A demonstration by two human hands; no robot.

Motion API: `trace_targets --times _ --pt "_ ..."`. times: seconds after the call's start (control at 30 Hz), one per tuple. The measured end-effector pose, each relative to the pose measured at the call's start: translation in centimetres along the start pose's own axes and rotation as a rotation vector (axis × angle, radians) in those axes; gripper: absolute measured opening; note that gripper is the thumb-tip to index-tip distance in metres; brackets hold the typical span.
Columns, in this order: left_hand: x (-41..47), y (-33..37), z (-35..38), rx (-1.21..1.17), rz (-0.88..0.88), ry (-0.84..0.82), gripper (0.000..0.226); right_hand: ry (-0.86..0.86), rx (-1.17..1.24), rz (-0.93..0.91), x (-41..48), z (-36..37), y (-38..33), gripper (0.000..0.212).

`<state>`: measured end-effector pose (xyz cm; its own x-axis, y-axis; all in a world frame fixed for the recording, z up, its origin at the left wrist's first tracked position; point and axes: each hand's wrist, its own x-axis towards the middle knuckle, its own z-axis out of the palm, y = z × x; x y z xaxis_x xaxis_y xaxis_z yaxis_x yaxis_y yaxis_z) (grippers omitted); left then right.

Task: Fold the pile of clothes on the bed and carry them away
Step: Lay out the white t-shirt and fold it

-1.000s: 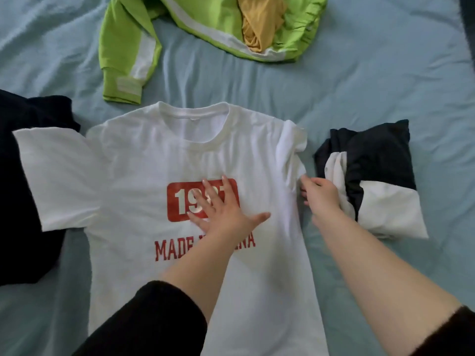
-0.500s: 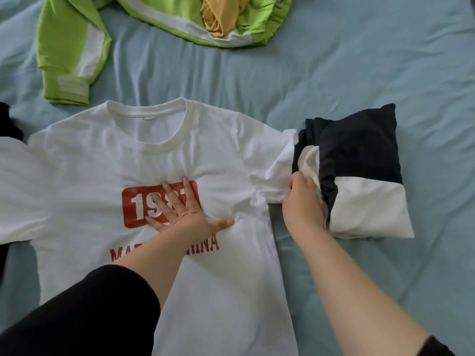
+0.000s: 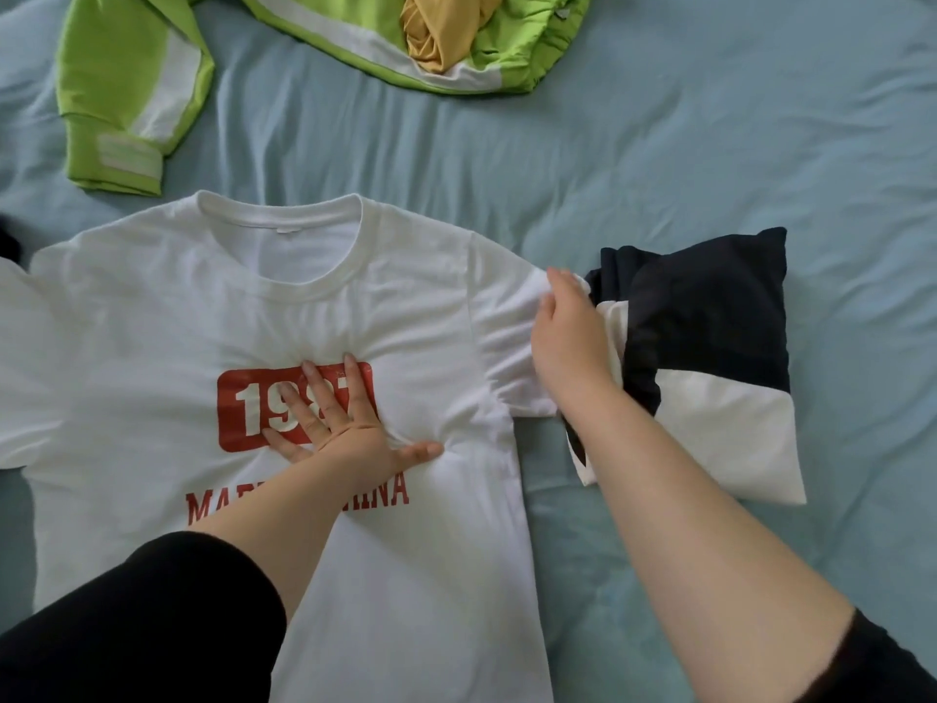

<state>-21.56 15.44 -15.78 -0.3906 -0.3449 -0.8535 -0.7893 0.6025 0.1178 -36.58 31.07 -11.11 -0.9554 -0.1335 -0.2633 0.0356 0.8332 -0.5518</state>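
Note:
A white T-shirt (image 3: 152, 337) with a red print lies face up on the blue bed sheet (image 3: 634, 159). My left hand (image 3: 337, 423) presses flat on the red print, fingers spread. My right hand (image 3: 568, 337) rests on the outer edge of the shirt's right sleeve, which is spread out sideways; its fingertips are hidden, so a grip cannot be judged. Just right of that hand sits a folded black and white garment (image 3: 710, 357).
A lime-green and white jacket (image 3: 132, 83) lies unfolded at the top, with a yellow garment (image 3: 441, 27) bundled on it. A sliver of dark cloth (image 3: 7, 243) shows at the left edge. Wrinkled blue sheet stretches to the right.
The shirt's right sleeve, bunched against the body a second ago, now lies spread out to the right. My right hand moved up along its edge. My left hand stayed on the print.

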Motion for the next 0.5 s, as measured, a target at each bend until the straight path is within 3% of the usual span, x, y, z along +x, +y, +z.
trace_targets --times 0.07,0.1,0.2,0.27,0.37,0.5 --pt "-0.1 0.2 0.0 -0.004 0.005 0.003 0.149 0.074 -0.010 -0.106 2.0 -1.9 -1.2 0.041" --pt "-0.1 0.3 0.0 -0.003 0.002 0.005 0.149 0.030 -0.082 -0.125 3.5 -2.9 -1.5 0.044" --pt "-0.2 0.5 0.0 0.010 -0.010 0.007 0.148 -0.379 -0.549 -0.096 7.9 -5.1 -1.8 0.049" --pt "-0.1 0.5 0.0 0.015 -0.015 0.008 0.148 -0.593 -0.727 -0.134 9.1 -5.2 -1.7 0.039" --pt "0.0 0.5 0.1 0.021 -0.020 0.016 0.148 -0.627 -0.885 -0.253 10.3 -4.9 -1.5 0.019" --pt "0.0 0.5 0.2 0.025 -0.024 0.021 0.149 -0.682 -0.987 -0.309 11.7 -6.7 -1.5 0.030"
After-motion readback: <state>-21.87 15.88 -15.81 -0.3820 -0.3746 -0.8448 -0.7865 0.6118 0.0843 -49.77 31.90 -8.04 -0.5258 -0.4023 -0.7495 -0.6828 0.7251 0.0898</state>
